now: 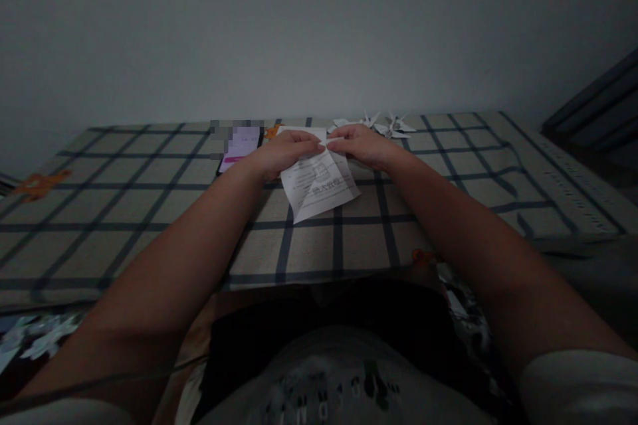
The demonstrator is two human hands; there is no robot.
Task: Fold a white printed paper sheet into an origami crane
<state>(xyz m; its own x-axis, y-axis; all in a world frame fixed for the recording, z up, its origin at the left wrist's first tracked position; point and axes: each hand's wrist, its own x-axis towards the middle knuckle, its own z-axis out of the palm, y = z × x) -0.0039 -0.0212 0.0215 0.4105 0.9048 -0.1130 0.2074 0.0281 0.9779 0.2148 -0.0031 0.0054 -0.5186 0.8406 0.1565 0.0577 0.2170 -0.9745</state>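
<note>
Paper (pixel 323 187) is pinched by the left hand (pixel 285 151) and right hand (pixel 367 146). Uneven pulling could tear it or skew a crease.

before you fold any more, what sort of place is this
Probably a room in a home: a checked cloth covers the table against a plain wall, and a phone lies beside the printed paper in the hands.
</note>
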